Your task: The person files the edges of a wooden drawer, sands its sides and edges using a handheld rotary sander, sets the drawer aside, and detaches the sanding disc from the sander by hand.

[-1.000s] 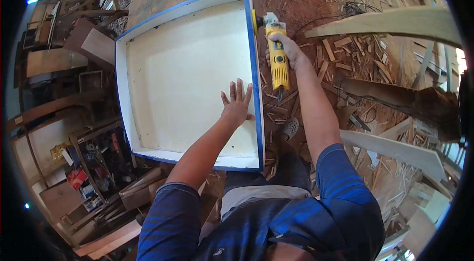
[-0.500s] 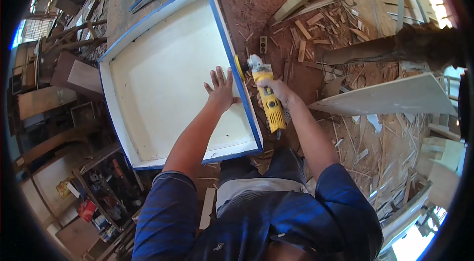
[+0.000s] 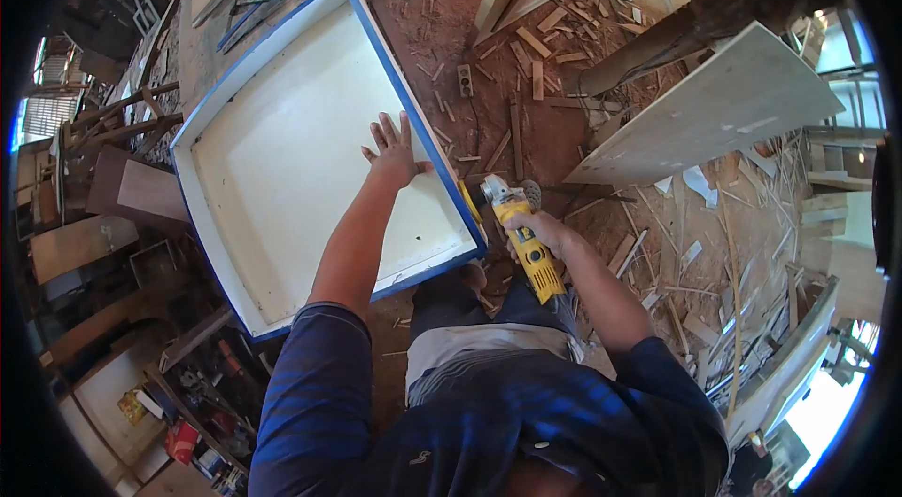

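My right hand point(image 3: 534, 232) is wrapped round the body of a yellow angle grinder point(image 3: 536, 262). The grinder's yellow disc point(image 3: 469, 202) meets the outer right side of a shallow white tray-like box point(image 3: 282, 121) with blue-painted edges, close to its near corner. Inside the box, against its right wall, my left hand point(image 3: 395, 159) rests with fingers spread and nothing in it. Part of its thumb reaches toward the wall.
Hand tools point(image 3: 252, 16) lie on the bench point(image 3: 202, 46) beyond the box. Wood scraps point(image 3: 534, 41) and a socket block point(image 3: 465, 81) are on the earth floor. A pale board point(image 3: 714, 112) and a dark log point(image 3: 648, 46) stand at the right. Cluttered shelves point(image 3: 202, 356) are at the lower left.
The grinder in my right hand has moved along the box's right side toward the near corner. The view has shifted, and my left hand stays spread inside the box.
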The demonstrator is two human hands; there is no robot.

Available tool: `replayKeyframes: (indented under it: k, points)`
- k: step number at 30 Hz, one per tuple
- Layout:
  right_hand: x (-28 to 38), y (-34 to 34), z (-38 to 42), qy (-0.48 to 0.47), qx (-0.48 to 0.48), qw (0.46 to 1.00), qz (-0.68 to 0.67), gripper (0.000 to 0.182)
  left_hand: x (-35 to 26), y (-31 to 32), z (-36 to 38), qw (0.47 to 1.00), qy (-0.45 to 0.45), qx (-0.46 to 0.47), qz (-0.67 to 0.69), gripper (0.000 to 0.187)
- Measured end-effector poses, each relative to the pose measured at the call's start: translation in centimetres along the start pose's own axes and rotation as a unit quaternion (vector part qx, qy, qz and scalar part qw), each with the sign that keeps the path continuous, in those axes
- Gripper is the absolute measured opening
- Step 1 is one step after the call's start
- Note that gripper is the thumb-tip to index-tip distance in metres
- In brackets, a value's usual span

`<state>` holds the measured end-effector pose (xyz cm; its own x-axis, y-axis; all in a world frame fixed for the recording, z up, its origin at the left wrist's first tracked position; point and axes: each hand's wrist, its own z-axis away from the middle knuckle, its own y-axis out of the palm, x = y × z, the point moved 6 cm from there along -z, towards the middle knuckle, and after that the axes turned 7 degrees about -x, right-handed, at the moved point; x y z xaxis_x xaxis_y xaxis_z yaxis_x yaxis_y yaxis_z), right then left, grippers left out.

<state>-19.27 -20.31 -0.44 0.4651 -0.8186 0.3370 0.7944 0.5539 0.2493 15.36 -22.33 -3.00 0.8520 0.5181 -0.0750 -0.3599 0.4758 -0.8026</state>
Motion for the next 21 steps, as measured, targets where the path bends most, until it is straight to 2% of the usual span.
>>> replayKeyframes:
  k: [5,8,10,12,13,14,16,19,20,21]
  points:
    - [-3.6,-0.3,2.9,0.013,0.009,0.999,-0.037,0.041,-0.3,-1.8,2.3,0.999,0.015,-0.046,0.020,0.133]
    - [-6.0,-0.9,3.4,0.013,-0.002,0.999,-0.053,0.040,3.9,0.6,3.4,0.973,0.144,-0.158,0.088,0.118]
    - [-7.9,-1.4,4.1,0.013,-0.005,0.995,-0.098,0.040,8.8,1.8,8.6,0.953,0.157,-0.100,0.239,0.098]
    - [-9.8,-2.3,4.4,0.002,-0.022,0.991,-0.135,0.039,14.8,2.4,16.8,0.950,0.093,-0.061,0.291,0.089]
    - [-10.6,-3.0,4.5,-0.011,-0.041,0.988,-0.149,0.039,18.5,4.0,20.4,0.968,0.073,-0.039,0.237,0.095]
    - [-11.1,-3.5,4.8,-0.002,-0.039,0.985,-0.166,0.040,23.2,7.0,23.5,0.984,0.094,-0.038,0.149,0.098]
    - [-11.1,-4.3,5.9,-0.012,-0.061,0.983,-0.173,0.039,27.6,8.0,30.7,0.986,0.055,-0.012,0.158,0.097]
    - [-9.9,-4.9,7.9,-0.016,-0.084,0.980,-0.182,0.039,30.9,10.2,35.3,0.991,-0.024,-0.073,0.107,0.085]
    - [-9.4,-5.0,8.3,-0.016,-0.094,0.978,-0.186,0.040,31.5,11.6,35.6,0.977,-0.050,-0.155,0.139,0.068]
    - [-8.8,-5.1,8.4,-0.022,-0.102,0.978,-0.179,0.040,31.4,11.6,35.7,0.972,-0.055,-0.191,0.129,0.063]
